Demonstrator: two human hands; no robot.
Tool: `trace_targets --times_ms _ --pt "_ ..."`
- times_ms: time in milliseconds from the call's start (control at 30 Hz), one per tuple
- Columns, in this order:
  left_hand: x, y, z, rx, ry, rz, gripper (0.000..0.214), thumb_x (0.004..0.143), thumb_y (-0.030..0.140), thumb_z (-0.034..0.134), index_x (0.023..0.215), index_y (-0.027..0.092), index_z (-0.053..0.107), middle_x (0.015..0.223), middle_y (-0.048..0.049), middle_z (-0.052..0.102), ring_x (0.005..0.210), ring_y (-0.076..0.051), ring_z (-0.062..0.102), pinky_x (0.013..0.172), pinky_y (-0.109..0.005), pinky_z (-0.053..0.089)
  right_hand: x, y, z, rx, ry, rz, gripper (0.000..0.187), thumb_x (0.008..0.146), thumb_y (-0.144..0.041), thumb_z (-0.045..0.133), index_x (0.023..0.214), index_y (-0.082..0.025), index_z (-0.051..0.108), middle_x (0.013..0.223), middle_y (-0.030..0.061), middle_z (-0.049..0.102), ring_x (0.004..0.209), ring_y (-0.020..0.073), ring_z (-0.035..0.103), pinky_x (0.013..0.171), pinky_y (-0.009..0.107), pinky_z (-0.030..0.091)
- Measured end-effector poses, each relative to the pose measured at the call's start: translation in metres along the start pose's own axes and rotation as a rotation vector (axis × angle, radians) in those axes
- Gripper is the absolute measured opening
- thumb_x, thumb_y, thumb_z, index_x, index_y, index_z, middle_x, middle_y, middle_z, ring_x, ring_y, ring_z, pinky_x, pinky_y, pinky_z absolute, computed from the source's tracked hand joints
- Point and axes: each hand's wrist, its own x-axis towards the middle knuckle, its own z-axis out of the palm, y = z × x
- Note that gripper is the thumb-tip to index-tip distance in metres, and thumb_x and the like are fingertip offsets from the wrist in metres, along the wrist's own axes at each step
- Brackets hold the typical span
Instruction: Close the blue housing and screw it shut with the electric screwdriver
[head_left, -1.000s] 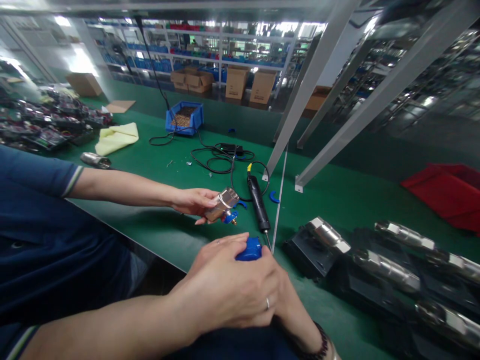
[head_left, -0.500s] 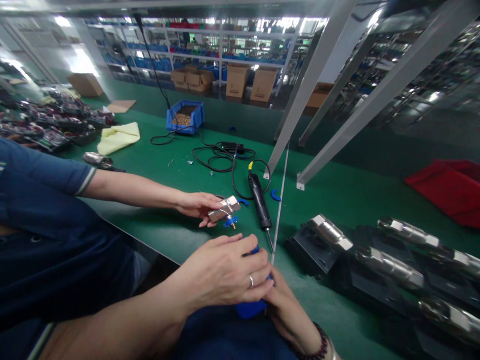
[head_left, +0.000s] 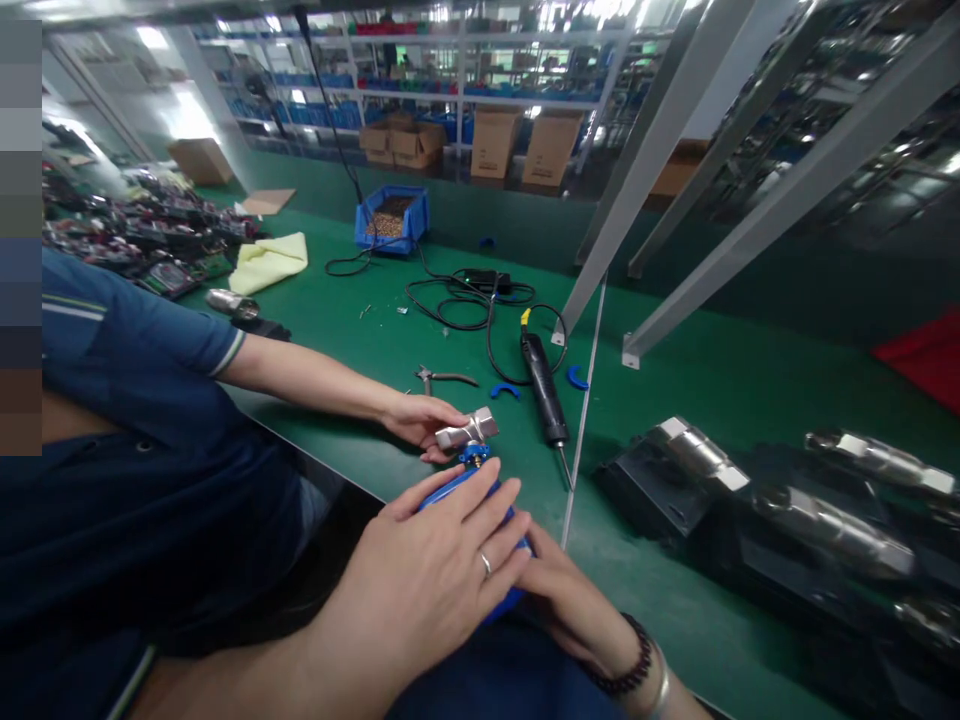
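My right hand (head_left: 566, 600), with a beaded bracelet and a bangle at the wrist, is closed round the side of a blue rounded part (head_left: 450, 487). Most of that part is covered by hands, so its kind is unclear. A co-worker's ringed hand (head_left: 442, 560) lies over it with fingers stretched out. With the other hand (head_left: 420, 422), the co-worker holds a metal valve body (head_left: 484, 422) carrying a small blue fitting (head_left: 475, 454). The fitting's brass tip points down at the blue part's top; contact cannot be made out. My left hand does not show.
Beyond the hands lie pliers (head_left: 450, 378), blue curved pieces (head_left: 505, 391) and a black corded screwdriver (head_left: 544, 390). A blue bin (head_left: 394, 220) stands farther back. Several metal valves on black bases (head_left: 697, 455) occupy the right. Grey posts (head_left: 637, 170) rise from the bench.
The blue part and valve fitting have come close together. The co-worker's ringed hand has spread more over the blue part. The view has shifted, and the pliers show more fully.
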Motion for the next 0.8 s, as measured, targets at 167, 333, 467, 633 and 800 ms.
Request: trace_targets --times_ms 167,333,467,633,800 --pt "0.013 -0.020 0.004 0.345 -0.013 0.418 0.026 0.091 0.022 0.044 0.106 0.018 0.065 0.120 -0.0057 0.060 0.119 -0.026 0.048 0.107 -0.043 0.029 -0.005 0.004 -0.006 -0.022 0.062 0.103 0.052 0.063 -0.035 0.072 0.109 -0.021 0.052 0.115 0.0071 0.059 0.091 0.0203 0.061 0.055 0.024 0.052" --pt "0.027 -0.021 0.010 0.252 -0.083 0.463 0.024 0.089 0.021 0.046 0.106 0.023 0.064 0.110 -0.0042 0.064 0.105 -0.025 0.054 0.091 -0.042 0.043 -0.004 0.007 -0.012 -0.111 0.139 0.079 0.054 0.059 -0.037 0.072 0.106 -0.020 0.052 0.117 0.0082 0.056 0.104 0.0240 0.056 0.066 0.030 0.055" --pt "0.008 -0.005 -0.001 -0.237 -0.060 0.038 0.028 0.089 0.026 0.047 0.111 0.025 0.063 0.125 -0.0063 0.057 0.130 -0.026 0.038 0.113 -0.049 0.020 0.001 -0.001 -0.010 -0.269 0.214 -0.185 0.069 0.050 -0.028 0.078 0.112 -0.021 0.047 0.124 0.0098 0.053 0.112 0.0230 0.053 0.100 0.037 0.043" --pt "-0.016 -0.014 0.000 -1.752 0.154 -0.410 0.063 0.083 0.055 0.048 0.124 0.008 0.053 0.131 -0.0133 0.051 0.130 -0.013 0.038 0.114 -0.017 0.020 0.011 -0.007 -0.017 -0.290 0.178 -0.251 0.074 0.061 -0.035 0.074 0.124 -0.024 0.037 0.135 0.0141 0.042 0.098 0.0200 0.061 0.085 0.035 0.053" --pt "-0.008 -0.042 0.004 -3.032 0.118 -0.728 0.097 0.070 0.051 0.068 0.137 -0.005 0.025 0.114 -0.0209 0.056 0.103 -0.017 0.060 0.088 -0.015 0.050 0.020 0.007 -0.044 -0.332 0.322 -0.207 0.058 0.066 -0.042 0.071 0.116 -0.022 0.049 0.126 0.0130 0.052 0.095 0.0197 0.062 0.082 0.033 0.054"
